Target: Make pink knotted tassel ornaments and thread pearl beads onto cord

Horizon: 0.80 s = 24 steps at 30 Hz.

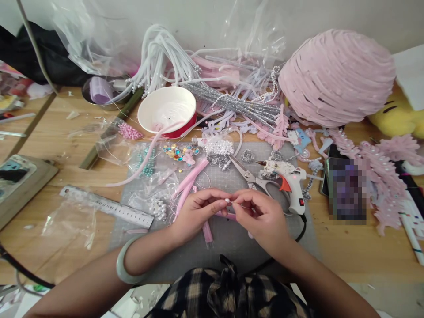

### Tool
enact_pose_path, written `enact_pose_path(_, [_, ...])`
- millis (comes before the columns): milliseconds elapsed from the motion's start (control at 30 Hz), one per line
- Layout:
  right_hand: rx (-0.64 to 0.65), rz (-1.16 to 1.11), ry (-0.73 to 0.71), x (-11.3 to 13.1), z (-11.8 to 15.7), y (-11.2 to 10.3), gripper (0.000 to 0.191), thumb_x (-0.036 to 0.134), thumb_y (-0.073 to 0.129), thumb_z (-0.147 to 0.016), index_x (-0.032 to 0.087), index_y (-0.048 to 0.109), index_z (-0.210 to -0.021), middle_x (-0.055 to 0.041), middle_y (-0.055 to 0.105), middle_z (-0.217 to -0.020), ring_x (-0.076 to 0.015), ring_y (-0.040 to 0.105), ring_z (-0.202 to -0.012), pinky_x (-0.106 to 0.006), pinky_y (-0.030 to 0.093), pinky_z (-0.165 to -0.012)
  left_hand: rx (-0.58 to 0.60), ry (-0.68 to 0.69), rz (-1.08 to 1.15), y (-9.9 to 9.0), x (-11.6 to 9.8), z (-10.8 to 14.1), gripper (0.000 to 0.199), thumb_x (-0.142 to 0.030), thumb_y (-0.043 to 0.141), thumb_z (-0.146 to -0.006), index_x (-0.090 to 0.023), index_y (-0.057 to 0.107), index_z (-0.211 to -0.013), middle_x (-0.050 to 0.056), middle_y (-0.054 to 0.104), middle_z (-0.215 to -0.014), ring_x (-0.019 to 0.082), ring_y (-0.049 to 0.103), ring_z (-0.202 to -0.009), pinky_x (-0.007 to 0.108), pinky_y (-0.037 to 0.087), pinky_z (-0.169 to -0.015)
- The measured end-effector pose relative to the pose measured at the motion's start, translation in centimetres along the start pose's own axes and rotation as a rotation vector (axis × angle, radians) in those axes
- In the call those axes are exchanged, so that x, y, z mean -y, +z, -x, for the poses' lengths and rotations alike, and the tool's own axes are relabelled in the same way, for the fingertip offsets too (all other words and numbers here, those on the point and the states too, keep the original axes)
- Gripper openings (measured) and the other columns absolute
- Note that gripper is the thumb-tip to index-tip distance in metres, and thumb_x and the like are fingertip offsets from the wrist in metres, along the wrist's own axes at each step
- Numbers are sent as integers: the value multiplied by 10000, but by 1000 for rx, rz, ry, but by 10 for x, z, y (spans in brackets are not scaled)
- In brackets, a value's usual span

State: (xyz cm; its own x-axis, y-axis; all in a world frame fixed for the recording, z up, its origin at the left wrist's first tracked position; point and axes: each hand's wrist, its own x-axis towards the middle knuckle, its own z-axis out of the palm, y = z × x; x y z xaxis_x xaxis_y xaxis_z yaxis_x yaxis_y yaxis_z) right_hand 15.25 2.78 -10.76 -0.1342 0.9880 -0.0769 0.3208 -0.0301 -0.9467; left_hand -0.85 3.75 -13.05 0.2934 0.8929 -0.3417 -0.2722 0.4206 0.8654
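Note:
My left hand [200, 211] is closed in a pinch on a small white bead [227, 200] above the grey cutting mat [195, 260]. Fingertips of my right hand [263, 214] meet it from the other side, pinched together; what they hold is too small to make out, perhaps a thin wire. Beneath and beside my left hand lie pink strips [190, 180]. Open-bladed scissors [250, 177] rest just beyond my hands. A white glue gun [293, 187] with an orange trigger lies past my right hand.
A metal ruler [106, 205] lies at left. Farther back are a red-and-white bowl [192, 123], white pearl beads [220, 147], silver pipe cleaners [232, 104] and a large pink wrapped bundle [338, 79]. A phone [347, 190] lies at right. The glue gun's black cord [303, 227] curves toward me.

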Motion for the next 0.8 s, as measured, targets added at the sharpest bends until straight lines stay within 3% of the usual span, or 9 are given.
enact_pose_path(133, [-9, 33, -39, 1, 1, 0, 42, 158, 590, -724, 178, 605, -690, -30, 685, -795, -74, 478, -494, -197, 400, -452, 5, 4, 28, -1, 0, 0, 187, -296, 751, -677, -160, 718, -800, 11, 667, -683, 101, 603, -589, 202, 518, -580])
enact_pose_path(800, [-13, 149, -178, 4, -2, -1, 73, 127, 573, -721, 180, 613, -690, -34, 683, -769, -72, 479, -464, -196, 390, -425, 31, 84, -6, 3, -4, 1, 127, -237, 748, -682, -158, 720, -778, 26, 682, -738, 129, 643, -678, 218, 541, -614])
